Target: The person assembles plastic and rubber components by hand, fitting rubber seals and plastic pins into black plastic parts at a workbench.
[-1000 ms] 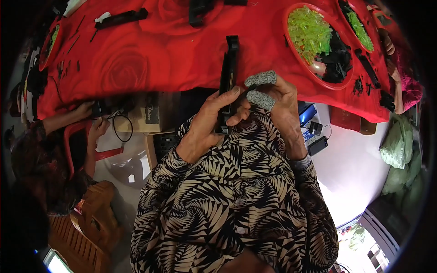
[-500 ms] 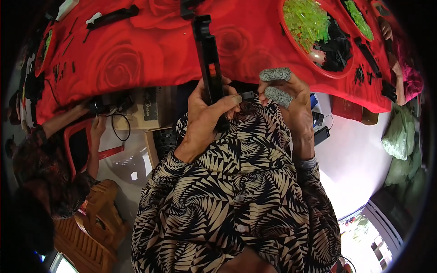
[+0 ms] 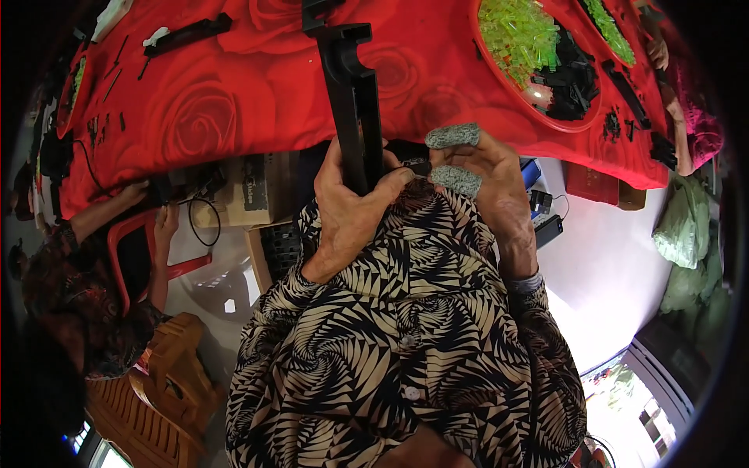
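My left hand (image 3: 343,207) is closed around the lower end of a long black plastic part (image 3: 353,97), held upright in front of my lap. Its notched upper end reaches over the table. My right hand (image 3: 503,187) wears grey knitted covers on two fingers, the thumb and forefinger. Between its fingertips and my left thumb is a small dark piece (image 3: 420,168), which the right hand pinches; its exact kind is too small to tell. The tips of both hands nearly meet there.
A red-flowered cloth (image 3: 195,117) covers the table. At the right stands a red tray (image 3: 576,128) with yellow-green clear pieces (image 3: 519,39) and black pieces (image 3: 573,86). Another black part (image 3: 187,35) lies at the left. A person (image 3: 86,273) sits at the left, another (image 3: 694,125) at the far right.
The long black part has turned in my left hand, so its hollow side shows differently. My right hand has moved left, closer to the left thumb, with the small dark piece.
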`<state>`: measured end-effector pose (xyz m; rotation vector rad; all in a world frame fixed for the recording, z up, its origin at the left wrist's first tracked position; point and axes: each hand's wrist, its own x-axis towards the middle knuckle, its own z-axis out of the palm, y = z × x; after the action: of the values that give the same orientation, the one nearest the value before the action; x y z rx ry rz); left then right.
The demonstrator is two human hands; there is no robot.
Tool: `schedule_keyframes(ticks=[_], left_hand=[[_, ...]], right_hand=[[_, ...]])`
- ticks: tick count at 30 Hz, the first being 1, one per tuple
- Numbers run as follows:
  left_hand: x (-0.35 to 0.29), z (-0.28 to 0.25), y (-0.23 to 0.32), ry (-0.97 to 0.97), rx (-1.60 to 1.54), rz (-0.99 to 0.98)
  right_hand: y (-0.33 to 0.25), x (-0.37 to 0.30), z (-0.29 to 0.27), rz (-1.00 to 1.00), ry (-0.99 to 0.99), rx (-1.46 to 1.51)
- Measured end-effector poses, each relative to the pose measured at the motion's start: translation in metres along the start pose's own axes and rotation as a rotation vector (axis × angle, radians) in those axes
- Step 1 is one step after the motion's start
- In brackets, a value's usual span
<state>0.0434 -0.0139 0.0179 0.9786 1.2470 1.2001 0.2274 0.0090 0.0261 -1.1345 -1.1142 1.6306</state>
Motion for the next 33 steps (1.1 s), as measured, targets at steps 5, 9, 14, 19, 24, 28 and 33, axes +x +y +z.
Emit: schedule_keyframes(ticks=[5,9,14,19,24,28,33], left_hand=[[0.002,0.006,-0.008,0.052,-0.003,-0.012],[0.003,0.005,0.000,0.079,-0.026,-0.057],[0.004,0.007,-0.001,0.087,0.016,-0.034],[0.005,0.005,-0.009,0.109,-0.026,-0.024],[0.013,0.007,-0.012,0.010,-0.102,-0.123],[0.014,0.007,-0.011,-0.013,-0.122,-0.147],[0.016,0.003,-0.013,-0.011,-0.077,-0.150]], right_hand=[[0.010,0.000,0.005,0.017,0.021,-0.011],[0.003,0.004,0.011,0.036,-0.029,-0.072],[0.007,0.005,0.005,0.114,-0.085,0.056],[0.008,0.003,0.018,0.095,-0.025,0.117],[0.009,-0.003,0.018,0.035,0.153,-0.013],[0.006,0.000,0.019,0.082,0.127,-0.079],[0.004,0.002,0.024,0.139,0.093,-0.100]])
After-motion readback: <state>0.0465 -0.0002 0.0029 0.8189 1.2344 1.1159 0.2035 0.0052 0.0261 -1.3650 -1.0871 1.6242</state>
